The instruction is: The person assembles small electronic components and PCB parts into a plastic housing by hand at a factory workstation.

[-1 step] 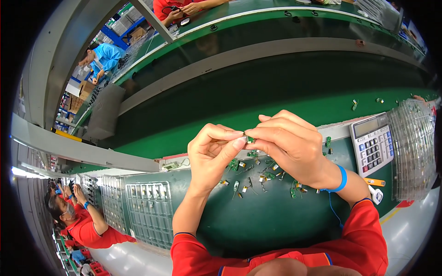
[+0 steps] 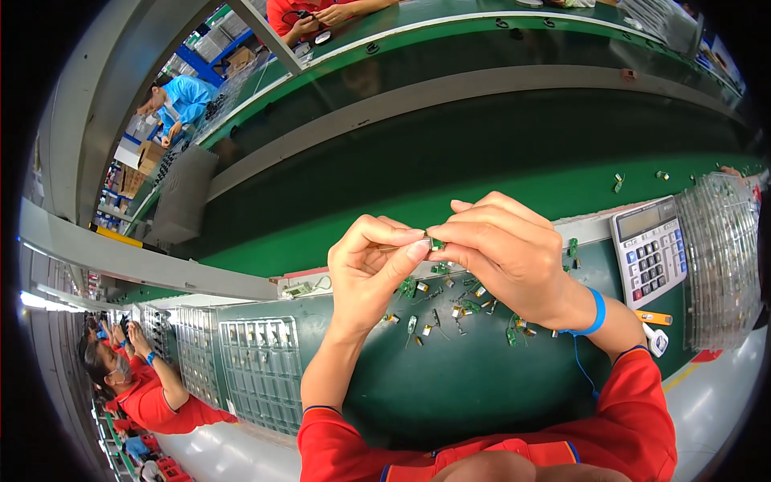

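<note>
Above the near edge of the green conveyor, my two hands meet fingertip to fingertip. Between them is a small green circuit board (image 2: 437, 243) with a silvery part, mostly covered by my fingers. My left hand (image 2: 372, 261) pinches its left end between thumb and index finger. From the other side, my right hand (image 2: 504, 253) grips it the same way; a blue wrist strap (image 2: 597, 312) with a thin cord circles that wrist. Below my hands, several small green boards with wires and silver-and-yellow parts (image 2: 466, 307) lie scattered on the dark green work mat (image 2: 434, 386).
Left on the bench sits a clear compartment tray (image 2: 261, 377) with parts along its far row. To the right are a calculator (image 2: 650, 255), an orange-handled tool (image 2: 654, 319) and stacked clear trays (image 2: 723, 261). A grey frame (image 2: 161, 261) crosses the left. Co-workers sit left and across.
</note>
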`<state>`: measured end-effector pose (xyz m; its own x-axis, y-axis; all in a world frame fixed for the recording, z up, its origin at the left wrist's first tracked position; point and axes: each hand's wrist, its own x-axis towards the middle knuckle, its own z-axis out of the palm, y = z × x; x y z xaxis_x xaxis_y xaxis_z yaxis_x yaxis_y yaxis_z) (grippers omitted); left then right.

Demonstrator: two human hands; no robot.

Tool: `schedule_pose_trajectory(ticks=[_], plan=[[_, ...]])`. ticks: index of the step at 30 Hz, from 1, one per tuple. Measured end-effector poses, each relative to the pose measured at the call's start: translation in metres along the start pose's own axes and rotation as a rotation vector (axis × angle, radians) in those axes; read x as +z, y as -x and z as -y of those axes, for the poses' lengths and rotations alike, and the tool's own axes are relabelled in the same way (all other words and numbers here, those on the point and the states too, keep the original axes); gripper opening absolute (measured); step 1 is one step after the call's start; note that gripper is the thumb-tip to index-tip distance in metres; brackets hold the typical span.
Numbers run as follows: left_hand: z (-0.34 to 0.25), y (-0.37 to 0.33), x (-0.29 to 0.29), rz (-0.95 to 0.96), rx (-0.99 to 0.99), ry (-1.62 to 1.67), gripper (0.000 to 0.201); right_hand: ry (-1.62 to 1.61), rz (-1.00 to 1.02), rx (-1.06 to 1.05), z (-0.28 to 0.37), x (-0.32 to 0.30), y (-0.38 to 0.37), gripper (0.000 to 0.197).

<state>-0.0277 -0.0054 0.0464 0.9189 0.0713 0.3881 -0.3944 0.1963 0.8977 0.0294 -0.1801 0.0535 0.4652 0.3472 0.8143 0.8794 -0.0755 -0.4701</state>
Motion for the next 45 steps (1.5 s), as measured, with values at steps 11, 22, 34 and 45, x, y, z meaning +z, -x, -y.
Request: schedule_pose_trajectory(ticks=[11, 22, 34, 45], plan=[[-0.006, 0.003, -0.001, -0.014, -0.086, 0.001, 0.015, -0.027, 0.022, -0.096, -0.003, 0.001, 0.002, 0.023], [0.001, -0.001, 0.003, -0.019, -0.047, -0.232, 0.012, -0.377, 0.227, 0.554, -0.011, -0.011, -0.008, 0.013], [0.019, -0.026, -0.030, -0.027, -0.333, -0.654, 0.007, -0.065, 0.411, 0.722, -0.062, 0.002, 0.004, 0.019], [0.092, -0.001, -0.030, 0.246, -0.171, -1.095, 0.012, -0.041, 0.328, 0.653, -0.085, 0.021, 0.028, 0.019]])
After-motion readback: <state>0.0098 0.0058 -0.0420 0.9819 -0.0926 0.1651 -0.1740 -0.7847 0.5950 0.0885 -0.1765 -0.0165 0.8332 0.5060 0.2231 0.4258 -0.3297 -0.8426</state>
